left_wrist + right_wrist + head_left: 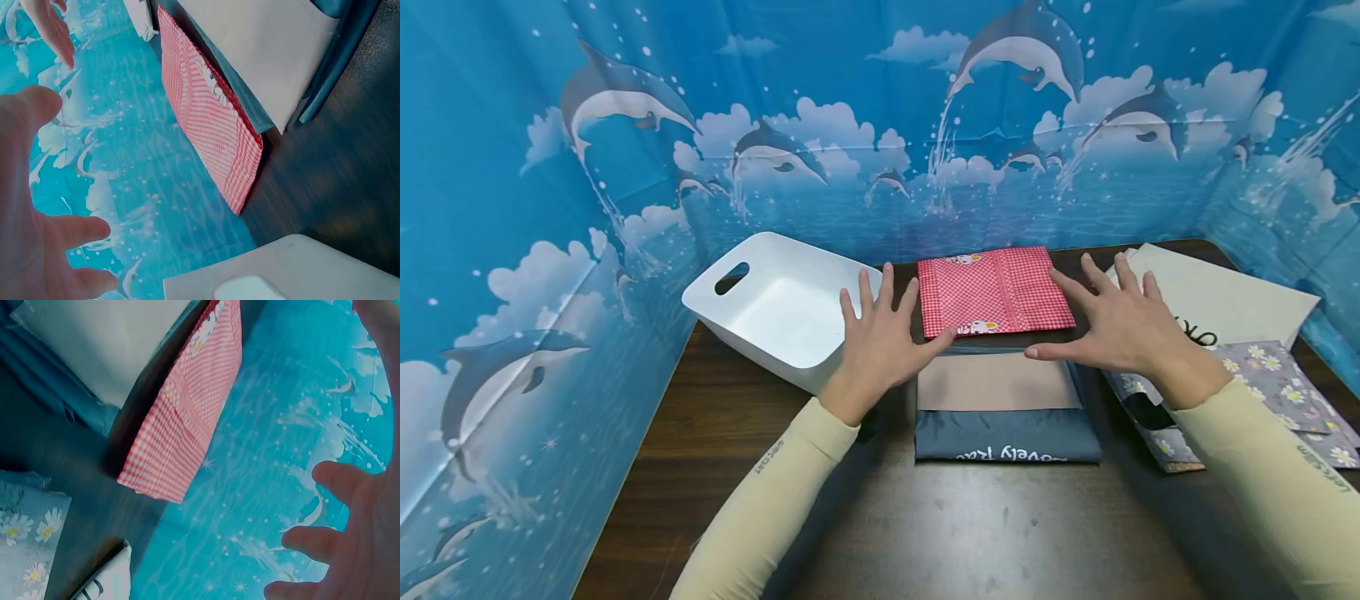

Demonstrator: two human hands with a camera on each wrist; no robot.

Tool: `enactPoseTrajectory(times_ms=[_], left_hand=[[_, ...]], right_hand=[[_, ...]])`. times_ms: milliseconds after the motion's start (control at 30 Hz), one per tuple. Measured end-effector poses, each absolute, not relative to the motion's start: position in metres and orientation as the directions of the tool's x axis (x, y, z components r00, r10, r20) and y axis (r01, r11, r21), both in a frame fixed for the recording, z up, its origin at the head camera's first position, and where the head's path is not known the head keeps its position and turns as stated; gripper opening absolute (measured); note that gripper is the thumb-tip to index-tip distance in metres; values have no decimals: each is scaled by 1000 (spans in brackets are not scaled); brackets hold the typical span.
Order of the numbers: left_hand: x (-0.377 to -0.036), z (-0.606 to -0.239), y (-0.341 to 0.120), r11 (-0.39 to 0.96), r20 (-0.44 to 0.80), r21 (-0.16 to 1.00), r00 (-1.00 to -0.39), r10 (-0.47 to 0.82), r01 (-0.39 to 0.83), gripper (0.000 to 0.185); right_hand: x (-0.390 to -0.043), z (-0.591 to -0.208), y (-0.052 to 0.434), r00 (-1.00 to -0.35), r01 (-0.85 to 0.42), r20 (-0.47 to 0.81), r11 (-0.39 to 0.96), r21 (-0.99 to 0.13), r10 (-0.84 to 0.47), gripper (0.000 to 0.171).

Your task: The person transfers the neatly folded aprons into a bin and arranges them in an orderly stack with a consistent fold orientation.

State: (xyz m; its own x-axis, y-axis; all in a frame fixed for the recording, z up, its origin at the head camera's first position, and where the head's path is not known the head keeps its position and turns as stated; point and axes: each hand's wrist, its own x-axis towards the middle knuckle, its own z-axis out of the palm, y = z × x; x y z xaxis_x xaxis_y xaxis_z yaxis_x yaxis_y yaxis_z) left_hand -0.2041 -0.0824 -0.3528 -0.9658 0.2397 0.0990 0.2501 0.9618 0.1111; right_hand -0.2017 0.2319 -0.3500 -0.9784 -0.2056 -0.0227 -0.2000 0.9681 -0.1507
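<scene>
Both hands hover over the table with fingers spread, holding nothing. My left hand (880,337) is in front of the right end of a white plastic basin (760,333) with an oval handle hole. My right hand (1123,325) is above the gap between the middle items and those on the right. Between the hands lies a folded red gingham cloth item (992,292) with small cartoon figures. Nearer to me is a dark folded bag (1007,437) with white lettering and a beige panel (1000,382) on top.
On the right, a cream bag (1225,292) with dark lettering lies behind a grey daisy-print item (1270,383), partly hidden by the right arm. A blue dolphin-print curtain (850,192) hangs along the back and sides of the dark wooden table (970,533).
</scene>
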Motion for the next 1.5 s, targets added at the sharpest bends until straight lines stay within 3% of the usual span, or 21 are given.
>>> enactPoseTrajectory(times_ms=[367, 633, 900, 1100, 1267, 1500], left_hand=[[-169, -381, -66, 927, 54, 24, -926, 372, 374, 94], [-137, -399, -65, 891, 14, 72, -894, 448, 447, 79], [-123, -413, -67, 892, -11, 103, -896, 444, 440, 74], [-117, -424, -68, 887, -10, 76, -890, 456, 455, 68], [-116, -427, -65, 894, -55, 119, -896, 441, 432, 63], [-115, -427, -60, 902, -101, 195, -907, 410, 386, 58]], right_hand=[[-175, -377, 220, -953, -292, -45, 947, -134, -300, 124], [-151, -402, 207, -916, -393, -8, 904, -169, -400, 118], [-136, -418, 199, -887, -452, -9, 870, -197, -462, 109], [-135, -427, 198, -884, -445, -36, 862, -244, -466, 104], [-136, -435, 195, -884, -431, -67, 862, -267, -463, 102], [-137, -442, 195, -887, -452, 32, 856, -251, -460, 97]])
